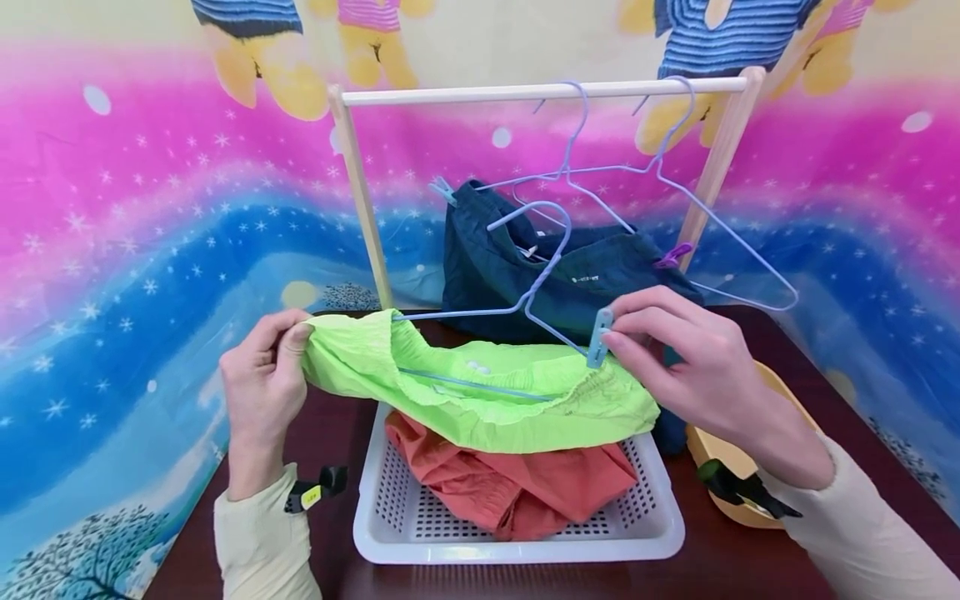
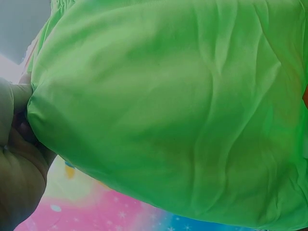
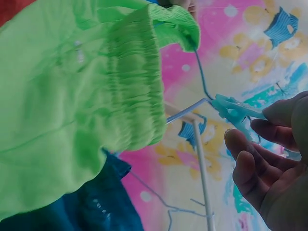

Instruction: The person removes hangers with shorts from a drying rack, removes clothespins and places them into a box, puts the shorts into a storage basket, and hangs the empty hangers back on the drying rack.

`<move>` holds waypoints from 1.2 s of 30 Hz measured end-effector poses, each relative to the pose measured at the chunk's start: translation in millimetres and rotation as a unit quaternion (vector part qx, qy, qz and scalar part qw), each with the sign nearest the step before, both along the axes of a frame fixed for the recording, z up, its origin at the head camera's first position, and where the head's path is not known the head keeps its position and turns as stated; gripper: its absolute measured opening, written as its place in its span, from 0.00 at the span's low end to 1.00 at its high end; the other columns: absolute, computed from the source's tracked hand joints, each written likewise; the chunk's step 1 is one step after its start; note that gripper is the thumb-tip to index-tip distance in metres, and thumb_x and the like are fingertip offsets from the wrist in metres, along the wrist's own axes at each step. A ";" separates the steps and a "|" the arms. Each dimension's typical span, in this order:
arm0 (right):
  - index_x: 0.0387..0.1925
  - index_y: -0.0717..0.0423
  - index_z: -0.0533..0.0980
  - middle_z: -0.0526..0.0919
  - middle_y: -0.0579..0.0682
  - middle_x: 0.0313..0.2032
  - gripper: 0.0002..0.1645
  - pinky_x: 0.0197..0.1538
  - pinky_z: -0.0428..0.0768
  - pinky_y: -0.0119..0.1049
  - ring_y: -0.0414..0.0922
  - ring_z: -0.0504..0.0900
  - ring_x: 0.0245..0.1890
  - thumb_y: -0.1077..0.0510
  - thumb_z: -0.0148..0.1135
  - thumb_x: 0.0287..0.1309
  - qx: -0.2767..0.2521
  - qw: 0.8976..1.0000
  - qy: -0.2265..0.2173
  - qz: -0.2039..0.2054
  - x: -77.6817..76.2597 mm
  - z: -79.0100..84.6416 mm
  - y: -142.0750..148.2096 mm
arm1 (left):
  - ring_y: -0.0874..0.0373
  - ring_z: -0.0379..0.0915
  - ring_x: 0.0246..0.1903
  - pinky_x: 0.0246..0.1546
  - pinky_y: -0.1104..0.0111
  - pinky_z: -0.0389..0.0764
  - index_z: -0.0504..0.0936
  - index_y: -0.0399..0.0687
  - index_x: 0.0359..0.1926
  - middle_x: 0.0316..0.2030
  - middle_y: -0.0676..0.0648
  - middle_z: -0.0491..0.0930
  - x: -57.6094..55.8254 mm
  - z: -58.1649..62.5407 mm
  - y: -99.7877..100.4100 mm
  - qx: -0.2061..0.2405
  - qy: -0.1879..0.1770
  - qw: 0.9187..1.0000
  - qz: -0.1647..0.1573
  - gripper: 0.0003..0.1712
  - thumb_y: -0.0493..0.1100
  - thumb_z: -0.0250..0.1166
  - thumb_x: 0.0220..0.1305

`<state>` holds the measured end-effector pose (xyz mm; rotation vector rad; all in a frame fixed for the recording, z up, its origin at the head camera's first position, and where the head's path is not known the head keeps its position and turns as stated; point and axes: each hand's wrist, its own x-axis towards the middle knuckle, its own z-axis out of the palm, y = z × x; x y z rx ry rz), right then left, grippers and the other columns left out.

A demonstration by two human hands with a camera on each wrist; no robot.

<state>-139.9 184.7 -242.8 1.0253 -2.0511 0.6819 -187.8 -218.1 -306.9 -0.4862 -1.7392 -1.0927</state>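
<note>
My left hand (image 1: 264, 371) pinches the left end of the bright green shorts (image 1: 465, 408) between thumb and fingers. A lilac wire hanger (image 1: 480, 313) sits inside their elastic waistband, its hook pointing up. My right hand (image 1: 690, 358) pinches a teal clothespin (image 1: 599, 337) by its ends. In the head view the clothespin's lower end is at the waistband near the hanger's right arm; whether it clips the cloth I cannot tell. From the right wrist view, the clothespin (image 3: 236, 109) stands beside the hanger wire. Green cloth (image 2: 159, 110) fills most of the left wrist view.
A white basket (image 1: 517, 553) below holds red cloth (image 1: 517, 492). Behind stands a wooden rack (image 1: 480, 94) with lilac hangers; dark blue shorts (image 1: 487, 258) hang there with a light blue clothespin (image 1: 442, 191) and a purple clothespin (image 1: 674, 256). A yellow container (image 1: 750, 517) stands at right.
</note>
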 end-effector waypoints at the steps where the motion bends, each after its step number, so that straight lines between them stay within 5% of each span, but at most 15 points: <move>1: 0.36 0.56 0.83 0.84 0.51 0.42 0.24 0.36 0.74 0.16 0.29 0.75 0.34 0.41 0.53 0.69 0.003 1.000 0.001 -0.002 -0.6 -2.6 3.4 | 0.73 0.59 0.18 0.20 0.79 0.58 0.85 0.31 0.37 0.21 0.51 0.75 -0.2 0.1 0.1 -0.001 0.001 1.000 0.000 0.05 0.29 0.64 0.63; 7: 0.37 0.51 0.84 0.83 0.47 0.43 0.03 0.32 0.72 0.19 0.27 0.74 0.33 0.58 0.67 0.60 0.020 0.999 -0.024 -0.031 -0.7 -17.7 24.1 | 0.73 0.60 0.18 0.21 0.79 0.59 0.85 0.32 0.37 0.22 0.50 0.75 -1.0 -0.2 0.0 -0.002 0.002 1.000 0.000 0.05 0.29 0.63 0.63; 14: 0.36 0.47 0.84 0.83 0.43 0.42 0.17 0.39 0.74 0.15 0.27 0.76 0.37 0.69 0.73 0.45 0.048 0.993 -0.058 -0.095 -1.0 -35.5 44.4 | 0.73 0.61 0.18 0.21 0.79 0.59 0.85 0.32 0.37 0.23 0.52 0.76 -1.2 0.2 0.1 0.000 0.002 1.000 -0.005 0.05 0.29 0.63 0.63; 19: 0.37 0.45 0.84 0.83 0.41 0.40 0.19 0.36 0.75 0.15 0.28 0.77 0.35 0.69 0.74 0.44 0.064 0.986 -0.085 -0.125 -3.2 -50.0 56.8 | 0.73 0.62 0.19 0.21 0.79 0.60 0.85 0.32 0.37 0.24 0.56 0.77 -0.7 0.9 -0.1 0.001 0.003 1.000 -0.006 0.05 0.30 0.63 0.63; 36: 0.35 0.46 0.82 0.81 0.38 0.34 0.18 0.29 0.73 0.18 0.25 0.74 0.28 0.69 0.73 0.44 0.085 0.984 -0.089 -0.132 -13.7 -77.9 97.2 | 0.73 0.61 0.18 0.21 0.80 0.59 0.84 0.31 0.37 0.22 0.50 0.75 -1.1 -0.1 -0.2 0.001 0.003 1.000 -0.005 0.05 0.31 0.63 0.64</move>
